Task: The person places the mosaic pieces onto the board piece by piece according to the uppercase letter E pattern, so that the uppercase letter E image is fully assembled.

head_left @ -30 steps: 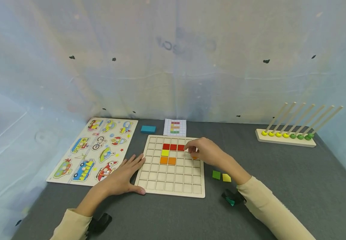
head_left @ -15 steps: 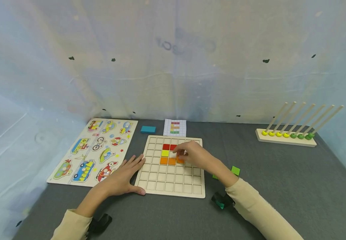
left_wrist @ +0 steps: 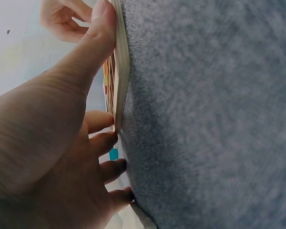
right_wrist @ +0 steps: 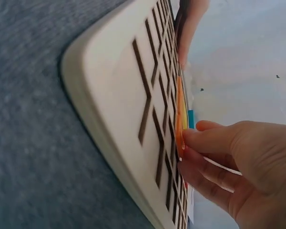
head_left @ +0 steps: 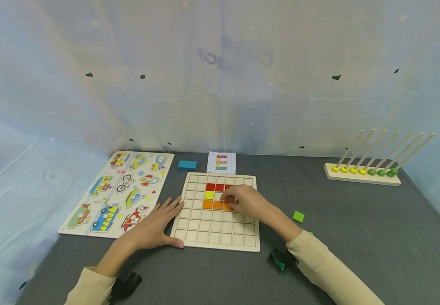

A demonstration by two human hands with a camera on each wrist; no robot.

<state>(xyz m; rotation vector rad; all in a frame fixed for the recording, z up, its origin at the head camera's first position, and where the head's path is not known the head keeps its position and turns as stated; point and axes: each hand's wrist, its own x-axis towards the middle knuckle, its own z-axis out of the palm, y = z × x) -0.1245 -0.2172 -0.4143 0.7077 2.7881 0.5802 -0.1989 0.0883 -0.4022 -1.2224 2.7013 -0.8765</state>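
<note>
Head cam: the board sits mid-bench, nearer the far edge than the right one. Right grip has the last orange tile pinched at the right end of the orange row, a couple of rows below the red. Left grip isn't clutching anything, just spread along the board's left edge, thumb at its near-left corner. Good anchor imo. The card lies just past the board by the bench's far edge, so a quick glance up should be enough to check the cell.

Left wrist: that thumb rests against the board's rim. I'd go light on it, since a hard shove could slide the whole thing.

Right wrist: fingertips right down on the tile. The angle's so flat I can't tell if it's fully seated. I'd square it to the ribs, press the middle down, then lift straight up so the neighbours don't pop out.
</note>
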